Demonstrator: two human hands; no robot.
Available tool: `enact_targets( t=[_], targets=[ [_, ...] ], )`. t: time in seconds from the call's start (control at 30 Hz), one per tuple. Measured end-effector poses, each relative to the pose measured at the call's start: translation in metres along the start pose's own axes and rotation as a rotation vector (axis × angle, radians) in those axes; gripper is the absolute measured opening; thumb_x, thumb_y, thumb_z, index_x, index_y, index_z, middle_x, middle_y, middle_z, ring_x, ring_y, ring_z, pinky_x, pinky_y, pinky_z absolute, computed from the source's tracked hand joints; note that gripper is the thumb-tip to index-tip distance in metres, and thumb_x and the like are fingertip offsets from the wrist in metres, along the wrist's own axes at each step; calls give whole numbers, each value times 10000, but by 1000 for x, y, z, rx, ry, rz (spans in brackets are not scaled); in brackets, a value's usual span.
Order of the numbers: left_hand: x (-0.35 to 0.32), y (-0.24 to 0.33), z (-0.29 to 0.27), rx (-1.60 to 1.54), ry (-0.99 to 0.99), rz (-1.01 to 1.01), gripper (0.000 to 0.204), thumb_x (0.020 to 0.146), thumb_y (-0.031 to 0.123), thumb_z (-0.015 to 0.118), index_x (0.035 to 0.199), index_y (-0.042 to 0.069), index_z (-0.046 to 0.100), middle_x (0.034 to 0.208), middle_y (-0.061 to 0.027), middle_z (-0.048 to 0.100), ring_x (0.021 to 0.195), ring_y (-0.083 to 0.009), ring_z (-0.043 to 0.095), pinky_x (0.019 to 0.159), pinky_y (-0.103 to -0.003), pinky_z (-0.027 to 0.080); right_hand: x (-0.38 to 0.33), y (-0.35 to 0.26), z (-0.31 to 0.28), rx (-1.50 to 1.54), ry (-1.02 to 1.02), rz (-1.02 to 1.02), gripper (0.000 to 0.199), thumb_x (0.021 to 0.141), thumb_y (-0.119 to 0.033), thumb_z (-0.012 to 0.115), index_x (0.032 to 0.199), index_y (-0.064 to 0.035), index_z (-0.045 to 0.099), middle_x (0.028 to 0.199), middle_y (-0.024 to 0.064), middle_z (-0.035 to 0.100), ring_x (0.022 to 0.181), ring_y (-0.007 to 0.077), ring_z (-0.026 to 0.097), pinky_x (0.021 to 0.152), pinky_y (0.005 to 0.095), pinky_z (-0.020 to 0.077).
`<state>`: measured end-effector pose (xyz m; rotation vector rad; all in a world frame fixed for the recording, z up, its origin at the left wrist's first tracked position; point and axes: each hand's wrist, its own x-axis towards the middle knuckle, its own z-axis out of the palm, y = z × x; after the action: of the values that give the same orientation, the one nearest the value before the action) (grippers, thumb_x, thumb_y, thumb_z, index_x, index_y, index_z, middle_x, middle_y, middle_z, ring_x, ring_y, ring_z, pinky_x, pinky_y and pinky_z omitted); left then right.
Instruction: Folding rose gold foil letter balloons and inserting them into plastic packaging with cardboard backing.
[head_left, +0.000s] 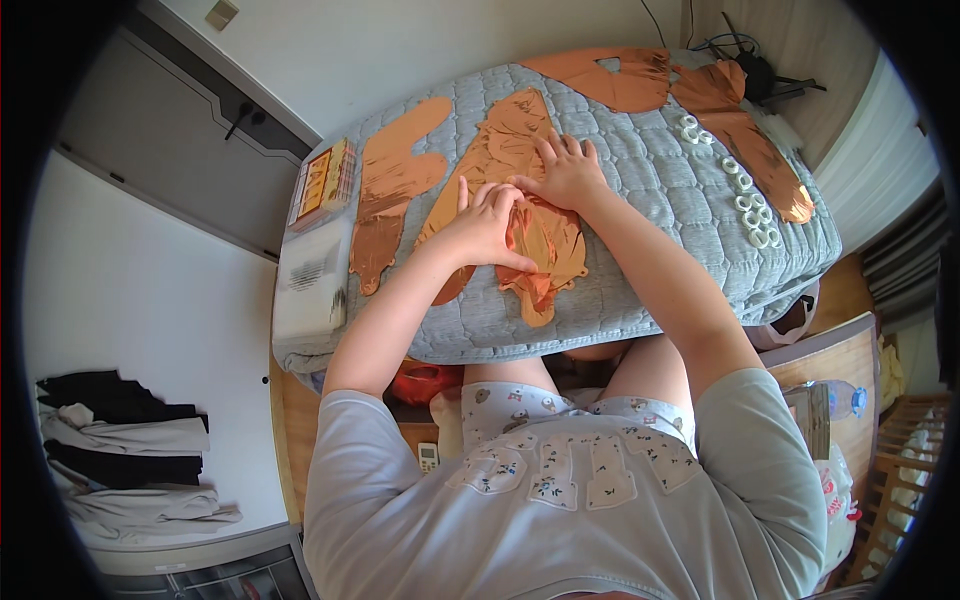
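Note:
A copper-coloured foil balloon, flat and creased, lies on the quilted bed cover in front of me. Its near part is bunched and folded, with shiny wrinkles. My left hand rests on this bunched part, fingers bent and thumb spread well away from them. Further right, my right hand presses on the foil with its fingers apart. Its thumb comes close to the left fingertips. What lies beneath both palms is hidden. Another flat foil balloon is spread to the left.
More copper foil pieces lie along the far edge, and another strip at the right. Several white rings sit beside it. A flat package and a clear plastic bag are at the bed's left edge.

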<state>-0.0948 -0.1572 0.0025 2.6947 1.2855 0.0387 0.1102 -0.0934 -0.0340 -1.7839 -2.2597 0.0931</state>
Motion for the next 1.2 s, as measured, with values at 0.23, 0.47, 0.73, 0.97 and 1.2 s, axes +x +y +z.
enact_targets(
  t=[0.23, 0.47, 0.73, 0.97, 1.2],
  targets=[
    [-12, 6, 0, 21, -5, -80, 938, 616, 701, 863, 1184, 79, 450, 1544, -180, 386, 1514, -371, 246, 1184, -750, -68, -3, -4, -4, -47, -9, -3, 1164, 808, -934, 432, 1625, -116, 297, 1687, 152, 274, 1552, 335, 246, 1242, 555, 157],
    [-46, 24, 9, 36, 182, 64, 608, 820, 546, 797, 1111, 113, 484, 1575, -131, 369, 1512, -362, 262, 1181, -768, -2, -4, -6, -6, -57, -4, 13, 1132, 803, -898, 511, 1616, -136, 315, 1682, 122, 293, 1553, 312, 254, 1252, 537, 162],
    [-74, 40, 20, -32, 216, 41, 548, 836, 494, 797, 1083, 113, 491, 1578, -113, 384, 1506, -350, 288, 1190, -752, 12, -4, -6, -6, -68, -12, 22, 1118, 807, -895, 509, 1616, -149, 314, 1683, 119, 291, 1556, 314, 248, 1259, 547, 142],
    [-89, 53, 21, -57, 278, 15, 573, 785, 438, 854, 1109, 147, 482, 1584, -98, 402, 1500, -345, 317, 1202, -730, 7, -2, -5, -4, -80, -27, 17, 1116, 805, -896, 512, 1613, -150, 322, 1676, 122, 301, 1556, 313, 250, 1253, 555, 153],
    [-95, 56, 22, -82, 314, -16, 551, 769, 439, 865, 1082, 153, 513, 1578, -85, 426, 1496, -340, 332, 1209, -716, 12, -2, -7, -3, -62, 4, 11, 1124, 790, -910, 509, 1593, -140, 350, 1674, 135, 302, 1554, 328, 253, 1254, 558, 151]
  ],
)
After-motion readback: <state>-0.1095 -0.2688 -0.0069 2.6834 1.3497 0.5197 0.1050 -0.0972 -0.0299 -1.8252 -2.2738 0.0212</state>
